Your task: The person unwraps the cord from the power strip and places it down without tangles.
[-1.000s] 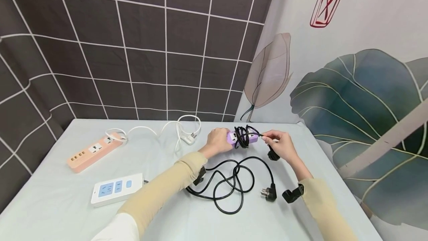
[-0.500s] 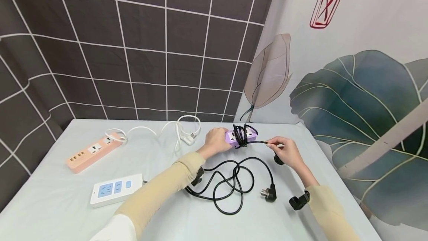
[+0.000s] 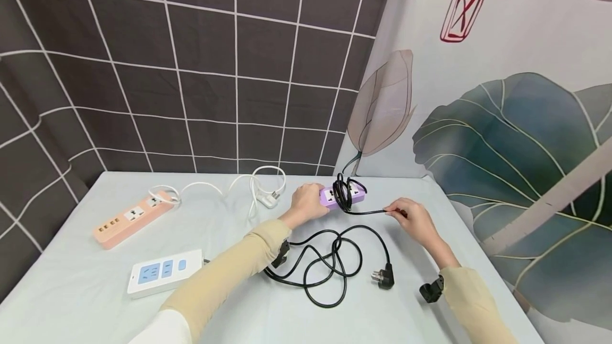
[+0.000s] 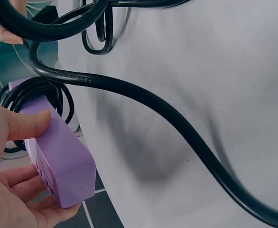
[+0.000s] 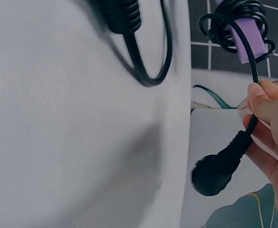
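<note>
A purple power strip [image 3: 328, 199] has its black cord [image 3: 342, 193] wound round its middle in several loops. My left hand [image 3: 307, 204] grips the strip by its left end; the left wrist view shows the thumb over one face and the fingers beneath. From the coil a length of cord runs right to my right hand [image 3: 412, 220], which pinches it between thumb and fingers. The cord's black plug [image 5: 216, 172] hangs just below those fingers in the right wrist view. In the head view the right hand hides this plug.
Nearer me lies a tangled black cord [image 3: 345, 272] with its plug [image 3: 384, 276]. A white power strip [image 3: 164, 273] with blue sockets and an orange power strip [image 3: 135, 215] lie at left. The orange strip's white cord and white plug [image 3: 268, 198] stretch along the table's back.
My right hand has moved right and slightly toward me, drawing a longer stretch of cord off the coil. My left hand and the purple power strip have shifted slightly left.
</note>
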The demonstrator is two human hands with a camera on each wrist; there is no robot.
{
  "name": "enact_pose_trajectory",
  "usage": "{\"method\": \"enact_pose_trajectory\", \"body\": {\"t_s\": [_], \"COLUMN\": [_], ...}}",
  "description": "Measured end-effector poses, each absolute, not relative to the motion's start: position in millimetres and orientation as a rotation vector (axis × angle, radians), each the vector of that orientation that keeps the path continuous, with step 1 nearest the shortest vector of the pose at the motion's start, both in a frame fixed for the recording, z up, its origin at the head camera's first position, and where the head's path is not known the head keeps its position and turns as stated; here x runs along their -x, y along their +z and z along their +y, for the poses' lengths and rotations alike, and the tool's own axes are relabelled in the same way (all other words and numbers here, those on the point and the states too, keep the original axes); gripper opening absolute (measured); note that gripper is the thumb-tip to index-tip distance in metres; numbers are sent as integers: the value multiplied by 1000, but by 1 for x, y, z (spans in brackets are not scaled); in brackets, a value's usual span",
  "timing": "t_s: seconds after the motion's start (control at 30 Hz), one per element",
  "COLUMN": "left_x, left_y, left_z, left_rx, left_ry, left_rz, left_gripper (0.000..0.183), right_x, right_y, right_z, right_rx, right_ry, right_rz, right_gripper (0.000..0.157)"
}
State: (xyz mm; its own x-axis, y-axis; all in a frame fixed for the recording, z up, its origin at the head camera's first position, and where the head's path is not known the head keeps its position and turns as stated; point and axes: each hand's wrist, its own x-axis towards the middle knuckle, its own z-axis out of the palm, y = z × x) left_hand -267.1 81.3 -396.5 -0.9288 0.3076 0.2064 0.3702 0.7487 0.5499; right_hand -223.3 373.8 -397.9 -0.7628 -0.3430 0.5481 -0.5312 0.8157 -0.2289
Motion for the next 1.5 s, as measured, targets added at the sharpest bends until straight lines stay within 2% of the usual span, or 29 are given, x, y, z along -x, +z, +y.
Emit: {"method": "enact_pose_trajectory", "body": {"t_s": [0.2,0.8,1.1,1.5], "left_x": [266,262,261,262], "left_y": [-397,-396,-397,-399], "left_z": [81,80,80,80], "left_rx": [550,578,588,566], "left_ry": [-929,-949,-936,-935], "left_rz": [-2842,-2828,-2802,-2814], "left_gripper": [48,48,49,53], "right_x": [226,229,233,239], "right_y": [-402,-410,-416,-428], "right_z": [373,371,379,388], "right_rx": [-622,-467,-537,-610], "right_ry": [370,316,204,144], "right_rz": [-2497,-2543,-2562,-2530], "right_gripper": [13,11,17,15]}}
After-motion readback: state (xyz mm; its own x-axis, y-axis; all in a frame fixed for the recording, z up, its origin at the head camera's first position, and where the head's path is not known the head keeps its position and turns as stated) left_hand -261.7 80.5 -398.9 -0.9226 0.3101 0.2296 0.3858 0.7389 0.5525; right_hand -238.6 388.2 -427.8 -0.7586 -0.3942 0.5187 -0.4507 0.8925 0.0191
